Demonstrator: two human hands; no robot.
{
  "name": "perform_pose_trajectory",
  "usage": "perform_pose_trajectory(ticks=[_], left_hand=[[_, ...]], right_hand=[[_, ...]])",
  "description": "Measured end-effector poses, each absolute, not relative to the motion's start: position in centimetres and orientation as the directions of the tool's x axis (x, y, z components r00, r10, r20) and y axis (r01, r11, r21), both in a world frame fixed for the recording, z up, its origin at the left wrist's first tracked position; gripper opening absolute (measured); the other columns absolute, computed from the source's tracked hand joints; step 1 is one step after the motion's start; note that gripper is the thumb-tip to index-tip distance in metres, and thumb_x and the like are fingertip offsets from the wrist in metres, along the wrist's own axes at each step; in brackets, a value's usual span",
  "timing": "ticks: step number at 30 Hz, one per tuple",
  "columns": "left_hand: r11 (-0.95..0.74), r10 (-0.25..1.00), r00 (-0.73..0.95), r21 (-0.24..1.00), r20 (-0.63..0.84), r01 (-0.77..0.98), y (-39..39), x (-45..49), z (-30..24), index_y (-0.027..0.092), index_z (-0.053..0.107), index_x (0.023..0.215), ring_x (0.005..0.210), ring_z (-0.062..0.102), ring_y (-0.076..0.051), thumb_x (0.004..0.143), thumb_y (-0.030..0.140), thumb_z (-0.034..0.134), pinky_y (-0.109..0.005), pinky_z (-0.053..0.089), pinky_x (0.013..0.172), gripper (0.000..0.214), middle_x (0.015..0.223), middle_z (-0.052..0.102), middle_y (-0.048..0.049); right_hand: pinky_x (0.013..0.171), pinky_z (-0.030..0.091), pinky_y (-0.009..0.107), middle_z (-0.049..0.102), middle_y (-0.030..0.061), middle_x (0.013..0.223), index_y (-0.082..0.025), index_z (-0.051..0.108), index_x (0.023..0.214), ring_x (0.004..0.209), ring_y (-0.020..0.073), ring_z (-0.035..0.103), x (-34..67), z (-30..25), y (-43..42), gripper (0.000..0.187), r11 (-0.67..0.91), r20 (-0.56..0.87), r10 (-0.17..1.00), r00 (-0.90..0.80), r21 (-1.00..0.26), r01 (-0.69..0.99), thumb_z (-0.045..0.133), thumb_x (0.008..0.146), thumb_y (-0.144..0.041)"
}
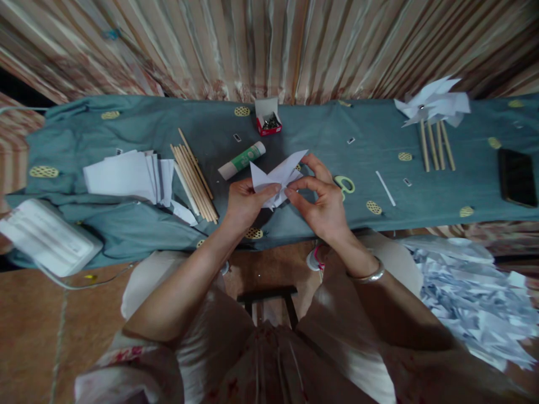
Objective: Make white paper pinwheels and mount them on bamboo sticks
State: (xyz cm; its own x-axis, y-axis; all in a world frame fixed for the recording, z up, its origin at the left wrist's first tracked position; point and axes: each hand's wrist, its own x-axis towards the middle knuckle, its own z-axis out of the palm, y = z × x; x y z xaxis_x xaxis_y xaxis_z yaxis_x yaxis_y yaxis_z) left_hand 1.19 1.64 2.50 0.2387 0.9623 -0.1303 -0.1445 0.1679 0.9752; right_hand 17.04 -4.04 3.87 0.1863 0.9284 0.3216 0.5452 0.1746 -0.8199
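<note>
A folded piece of white paper (275,175) with pointed flaps is held between both hands above the front edge of the blue-grey cloth-covered table (362,140). My left hand (244,203) pinches its lower left part, thumb on top. My right hand (322,199) pinches its right side, with the fingers curled round the fold. A glue stick (241,161) lies just behind the paper. Green-handled scissors (346,184) lie partly hidden behind my right hand.
A stack of white paper squares (126,177) and a bundle of wooden sticks (196,177) lie at the left. A small red box of pins (268,120) stands at the back. Finished paper pinwheels on sticks (435,120) and a black phone (517,177) lie at the right. Paper scraps (471,297) are piled on the floor.
</note>
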Motion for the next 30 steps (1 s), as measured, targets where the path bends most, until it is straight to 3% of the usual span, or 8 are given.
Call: perform_pose_trajectory(ticks=[12,20,25,30], left_hand=[[0.199,0.965,0.205,0.965,-0.163,-0.171,1.5,1.4,3.0,0.016,0.075,0.069,0.057,0.06,-0.012,0.057,0.034,0.087,-0.023,0.045,0.056,0.024,0.067,0.072,0.0004],[0.373,0.918,0.244,0.889,-0.312,-0.265,1.8,1.4,3.0,0.015,0.073,0.067,0.056,0.059,-0.011,0.052,0.03,0.085,-0.023,0.045,0.056,0.024,0.063,0.07,0.0007],[0.444,0.877,0.307,0.868,-0.37,-0.223,1.7,1.3,3.1,0.015,0.072,0.067,0.055,0.059,-0.011,0.051,0.029,0.085,-0.024,0.045,0.056,0.024,0.063,0.07,-0.0002],[0.463,0.854,0.355,0.867,-0.38,-0.186,1.5,1.4,3.3,0.015,0.071,0.065,0.054,0.059,-0.011,0.05,0.03,0.085,-0.023,0.044,0.055,0.025,0.063,0.069,0.0001]], right_hand=[[0.121,0.03,0.057,0.061,0.003,0.141,-0.025,0.074,0.079,0.141,0.0295,0.047,16.7,3.9,-4.1,0.006,0.171,0.343,0.919,0.194,-0.792,0.586,0.07,0.083,-0.027],[0.12,0.03,0.057,0.064,0.0038,0.136,-0.024,0.072,0.079,0.139,0.0289,0.049,17.5,4.6,-4.2,0.011,0.176,0.338,0.915,0.219,-0.825,0.538,0.071,0.085,-0.034],[0.105,0.048,0.046,0.068,0.0046,0.126,-0.025,0.072,0.091,0.121,0.0243,0.062,18.2,4.6,-3.8,0.023,0.087,0.19,0.913,0.36,-0.955,0.283,0.076,0.079,-0.044],[0.078,0.055,0.033,0.073,-0.0015,0.08,-0.023,0.072,0.079,0.077,0.0152,0.066,17.5,4.9,-3.6,0.025,-0.124,-0.136,0.971,0.195,-0.99,-0.072,0.084,0.069,-0.042]])
